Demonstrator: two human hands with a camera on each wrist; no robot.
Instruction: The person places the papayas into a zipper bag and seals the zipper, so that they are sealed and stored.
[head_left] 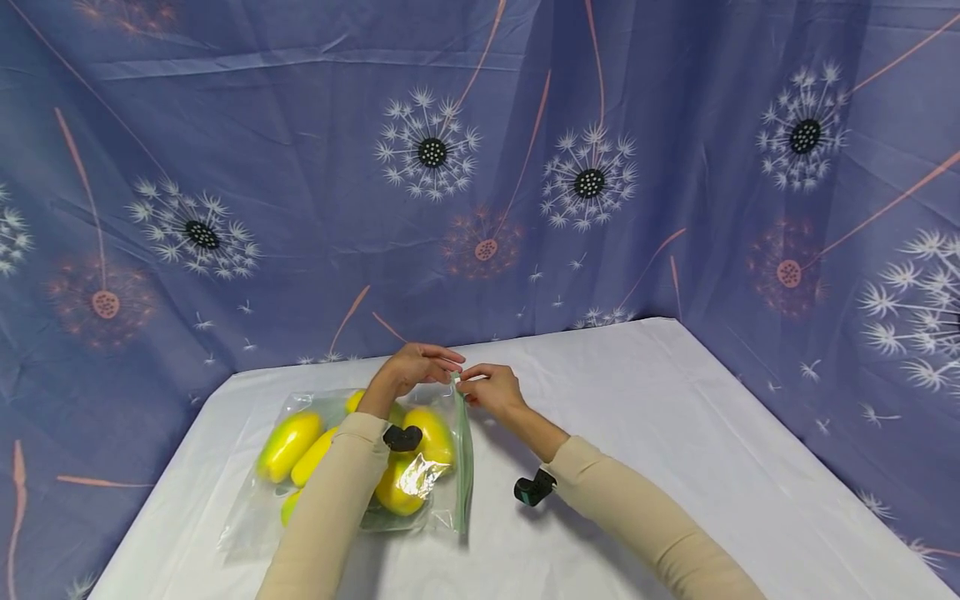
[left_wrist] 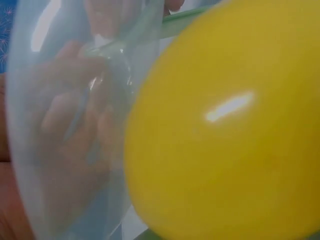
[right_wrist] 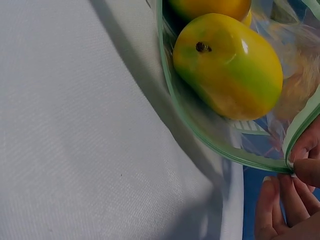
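A clear zip bag (head_left: 251, 521) lies on its side with several yellow-green mangoes (head_left: 288, 446) inside. Its green zip edge (head_left: 463, 475) faces right and gapes in the right wrist view, where one mango (right_wrist: 230, 70) shows its dark stem end. At the zip's far corner, my left hand (head_left: 416, 368) reaches over the bag and pinches the edge. From the other side my right hand (head_left: 492, 388) pinches that same corner between thumb and fingers. A mango (left_wrist: 225, 140) fills much of the left wrist view; the left hand's fingers blur behind the plastic there.
A white cloth covers the table (head_left: 600, 400), whose far edge runs just beyond the hands. Behind and to the right hangs a blue curtain (head_left: 315, 208) with a dandelion print. Black wrist cameras (head_left: 534, 488) sit at both cuffs.
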